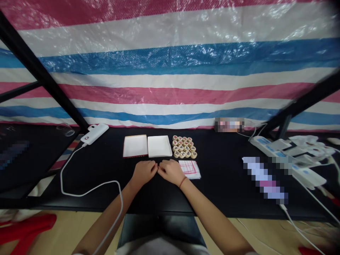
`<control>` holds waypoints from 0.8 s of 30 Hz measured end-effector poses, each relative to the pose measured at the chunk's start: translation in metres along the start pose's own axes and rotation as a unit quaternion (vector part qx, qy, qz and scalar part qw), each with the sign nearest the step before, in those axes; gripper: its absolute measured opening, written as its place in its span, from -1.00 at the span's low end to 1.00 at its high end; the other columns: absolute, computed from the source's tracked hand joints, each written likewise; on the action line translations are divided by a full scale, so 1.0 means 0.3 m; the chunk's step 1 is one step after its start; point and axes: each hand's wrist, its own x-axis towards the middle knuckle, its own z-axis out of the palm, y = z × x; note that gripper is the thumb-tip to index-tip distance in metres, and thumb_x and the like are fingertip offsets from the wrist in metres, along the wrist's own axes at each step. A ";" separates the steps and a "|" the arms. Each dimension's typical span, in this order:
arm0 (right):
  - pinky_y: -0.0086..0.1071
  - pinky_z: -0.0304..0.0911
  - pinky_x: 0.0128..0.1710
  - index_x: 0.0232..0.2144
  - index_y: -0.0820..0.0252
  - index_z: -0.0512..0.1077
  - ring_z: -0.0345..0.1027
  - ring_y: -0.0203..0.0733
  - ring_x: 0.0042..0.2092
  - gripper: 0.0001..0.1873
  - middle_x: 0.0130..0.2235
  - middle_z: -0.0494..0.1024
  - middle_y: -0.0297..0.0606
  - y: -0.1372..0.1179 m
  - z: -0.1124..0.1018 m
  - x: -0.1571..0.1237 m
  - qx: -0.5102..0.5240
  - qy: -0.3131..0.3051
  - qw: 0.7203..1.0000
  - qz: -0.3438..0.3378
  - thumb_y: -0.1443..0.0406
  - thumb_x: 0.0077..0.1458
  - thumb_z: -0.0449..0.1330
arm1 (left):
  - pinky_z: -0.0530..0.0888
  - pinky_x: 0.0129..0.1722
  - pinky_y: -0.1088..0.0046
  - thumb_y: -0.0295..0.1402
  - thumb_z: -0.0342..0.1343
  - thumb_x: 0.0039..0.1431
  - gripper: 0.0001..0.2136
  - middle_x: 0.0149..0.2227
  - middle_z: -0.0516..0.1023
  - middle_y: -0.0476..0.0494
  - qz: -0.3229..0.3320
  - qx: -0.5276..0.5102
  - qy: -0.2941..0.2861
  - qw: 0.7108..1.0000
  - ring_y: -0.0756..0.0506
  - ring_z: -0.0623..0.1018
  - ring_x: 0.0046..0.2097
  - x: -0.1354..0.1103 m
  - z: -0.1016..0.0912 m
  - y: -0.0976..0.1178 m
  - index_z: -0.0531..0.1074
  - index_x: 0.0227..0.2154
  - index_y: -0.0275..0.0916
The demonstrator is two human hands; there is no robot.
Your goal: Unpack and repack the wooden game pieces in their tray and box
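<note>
My left hand (145, 172) rests on the black table, fingers curled into a loose fist. Beside it, nearly touching, my right hand (171, 171) is curled the same way, a thin red cord at its wrist. Neither holds anything that I can see. Just beyond them lie two shallow box halves: a white-lined lid with a reddish edge (135, 146) and a white tray (159, 146), both bare inside. To their right, round Chinese chess pieces (185, 147) with red and black characters stand in rows. A folded white sheet with red lines (189, 169) lies right of my right hand.
A white power bank (95, 134) with a cable (87, 194) lies at the left. On the right are white power strips (300, 173) with plugs and cables, and a blurred phone-like object (265, 180). Striped plastic sheeting (170, 71) hangs behind, between black frame bars (47, 78).
</note>
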 end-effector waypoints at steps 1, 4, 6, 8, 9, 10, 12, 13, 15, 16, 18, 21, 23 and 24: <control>-0.38 -0.08 -0.37 -0.57 0.22 0.42 0.20 -0.37 -0.48 -0.71 -0.50 0.45 -0.36 -0.001 0.001 0.002 0.002 0.001 1.000 0.005 0.31 0.18 0.09 | 0.16 -0.44 0.43 -0.31 -0.09 0.29 -0.71 -0.48 0.54 -0.05 -0.003 -0.004 0.001 1.000 -0.02 0.47 -0.43 -0.001 -0.002 0.000 0.39 -0.53 -0.22; -0.38 -0.10 -0.39 -0.57 0.21 0.42 0.22 -0.37 -0.48 -0.70 -0.49 0.46 -0.35 -0.004 0.007 0.008 0.009 0.008 1.000 0.022 0.30 0.19 0.09 | 0.17 -0.43 0.45 -0.28 -0.12 0.32 -0.68 -0.48 0.52 -0.04 -0.002 -0.020 0.002 1.000 -0.01 0.47 -0.43 -0.005 -0.014 -0.001 0.37 -0.52 -0.22; -0.37 -0.12 -0.41 -0.56 0.20 0.42 0.24 -0.36 -0.48 -0.70 -0.48 0.48 -0.35 -0.007 0.009 0.012 0.009 0.013 0.999 0.035 0.28 0.19 0.09 | 0.18 -0.42 0.46 -0.26 -0.14 0.34 -0.65 -0.48 0.52 -0.04 0.002 -0.039 0.002 0.999 0.00 0.46 -0.42 -0.006 -0.024 -0.004 0.36 -0.52 -0.23; -0.37 -0.12 -0.41 -0.57 0.19 0.42 0.27 -0.35 -0.47 -0.69 -0.47 0.50 -0.34 -0.010 0.009 0.015 0.008 0.013 0.999 0.045 0.26 0.19 0.09 | 0.20 -0.41 0.47 -0.25 -0.15 0.35 -0.64 -0.48 0.51 -0.03 0.004 -0.057 0.002 0.998 0.01 0.46 -0.41 -0.007 -0.029 -0.009 0.35 -0.53 -0.23; -0.37 -0.11 -0.41 -0.57 0.19 0.42 0.28 -0.35 -0.47 -0.69 -0.47 0.51 -0.34 -0.011 0.008 0.016 0.009 0.012 0.999 0.048 0.26 0.19 0.09 | 0.20 -0.41 0.48 -0.25 -0.15 0.35 -0.64 -0.48 0.51 -0.03 0.005 -0.065 0.002 0.998 0.01 0.46 -0.41 -0.007 -0.030 -0.012 0.35 -0.53 -0.23; -0.37 -0.10 -0.41 -0.57 0.19 0.42 0.29 -0.35 -0.46 -0.69 -0.47 0.51 -0.34 -0.013 0.006 0.018 0.009 0.009 0.999 0.051 0.26 0.19 0.09 | 0.20 -0.41 0.48 -0.25 -0.14 0.35 -0.65 -0.48 0.50 -0.02 0.005 -0.072 0.002 0.997 0.01 0.46 -0.41 -0.007 -0.029 -0.015 0.35 -0.53 -0.23; -0.38 -0.09 -0.41 -0.58 0.19 0.44 0.33 -0.34 -0.45 -0.67 -0.47 0.54 -0.33 -0.018 0.002 0.022 0.008 0.000 0.998 0.055 0.26 0.20 0.08 | 0.20 -0.40 0.48 -0.25 -0.14 0.34 -0.65 -0.48 0.50 -0.02 0.006 -0.086 0.005 0.996 0.01 0.45 -0.41 -0.007 -0.025 -0.020 0.35 -0.53 -0.23; -0.38 -0.08 -0.41 -0.59 0.18 0.45 0.34 -0.33 -0.45 -0.65 -0.47 0.55 -0.31 -0.021 0.000 0.025 0.005 -0.008 0.998 0.059 0.24 0.21 0.07 | 0.20 -0.40 0.48 -0.25 -0.14 0.34 -0.65 -0.48 0.50 -0.02 0.005 -0.093 0.007 0.996 0.01 0.45 -0.41 -0.006 -0.023 -0.021 0.35 -0.53 -0.23; -0.37 -0.07 -0.43 -0.61 0.17 0.47 0.38 -0.30 -0.45 -0.58 -0.48 0.58 -0.28 -0.028 -0.003 0.031 -0.006 -0.022 0.997 0.075 0.21 0.23 0.04 | 0.21 -0.39 0.49 -0.25 -0.16 0.35 -0.64 -0.47 0.49 -0.02 0.001 -0.110 0.009 0.994 0.01 0.45 -0.40 -0.004 -0.022 -0.024 0.34 -0.54 -0.23; -0.37 -0.07 -0.43 -0.62 0.16 0.48 0.40 -0.29 -0.44 -0.56 -0.48 0.59 -0.27 -0.032 -0.005 0.034 -0.013 -0.028 0.996 0.084 0.20 0.24 0.02 | 0.21 -0.38 0.49 -0.25 -0.16 0.35 -0.64 -0.47 0.49 -0.02 -0.002 -0.118 0.007 0.993 0.01 0.45 -0.39 -0.003 -0.023 -0.024 0.33 -0.54 -0.23; -0.37 -0.06 -0.44 -0.61 0.15 0.51 0.43 -0.26 -0.43 -0.55 -0.46 0.61 -0.25 -0.038 -0.008 0.038 -0.023 -0.035 0.994 0.096 0.19 0.23 0.02 | 0.20 -0.40 0.49 -0.24 -0.16 0.34 -0.64 -0.48 0.48 -0.01 -0.012 -0.128 -0.005 0.992 0.01 0.45 -0.40 -0.002 -0.028 -0.024 0.31 -0.55 -0.23; -0.38 -0.03 -0.44 -0.57 0.13 0.54 0.46 -0.25 -0.41 -0.58 -0.44 0.63 -0.25 -0.044 -0.011 0.038 -0.030 -0.042 0.994 0.099 0.20 0.22 0.03 | 0.15 -0.43 0.47 -0.22 -0.14 0.33 -0.63 -0.53 0.44 0.00 -0.026 -0.123 -0.027 0.992 0.01 0.42 -0.45 -0.001 -0.039 -0.023 0.28 -0.58 -0.22; -0.39 0.00 -0.43 -0.56 0.13 0.55 0.47 -0.24 -0.40 -0.58 -0.43 0.63 -0.25 -0.045 -0.011 0.036 -0.033 -0.041 0.994 0.098 0.20 0.23 0.02 | 0.13 -0.44 0.47 -0.22 -0.14 0.33 -0.63 -0.56 0.42 0.00 -0.030 -0.121 -0.034 0.992 0.01 0.41 -0.47 -0.003 -0.045 -0.021 0.27 -0.58 -0.22; -0.39 0.01 -0.43 -0.56 0.13 0.55 0.47 -0.24 -0.39 -0.58 -0.43 0.63 -0.25 -0.045 -0.011 0.035 -0.033 -0.040 0.994 0.097 0.20 0.23 0.02 | 0.13 -0.44 0.47 -0.22 -0.14 0.33 -0.63 -0.56 0.42 0.00 -0.031 -0.122 -0.035 0.991 0.01 0.41 -0.47 -0.004 -0.047 -0.020 0.27 -0.59 -0.22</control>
